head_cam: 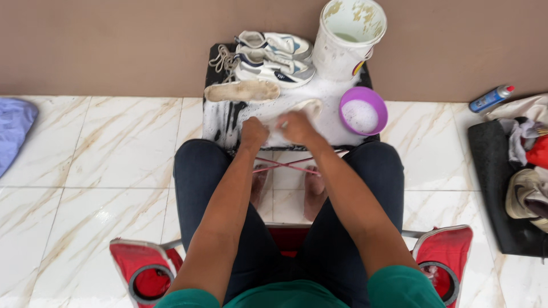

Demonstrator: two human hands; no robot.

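Both grips were closed as we saw them: our left hand (pixel 254 133) made a fist near the front edge of the bench (pixel 224 122), pressing one end of a pale insole (pixel 305 106), while our right hand (pixel 297 127) was clenched over the middle of it — whether it held a brush or cloth as well, we could not tell. That insole lay on the soapy black bench top, just ahead of our knuckles, its long axis running at a slant from our hands up and to the right, its free rounded end pointing toward the purple bowl (pixel 363 110).

Around it the bench was crowded. A second insole (pixel 242 90) lay crosswise to the left, long axis left to right. Behind that sat a pair of white sneakers (pixel 274 58) with loose laces, toes to the right. A stained white bucket (pixel 349 36) stood at the far right corner, and the purple bowl of suds sat just in front of it, close beside our right hand — the nearest thing to the insole's tip.

Off to the right, on the tiled floor (pixel 97 154), lay a blue spray can (pixel 491 98) and a dark mat (pixel 502 188) piled with more shoes. We sat in a red folding chair (pixel 142 268).
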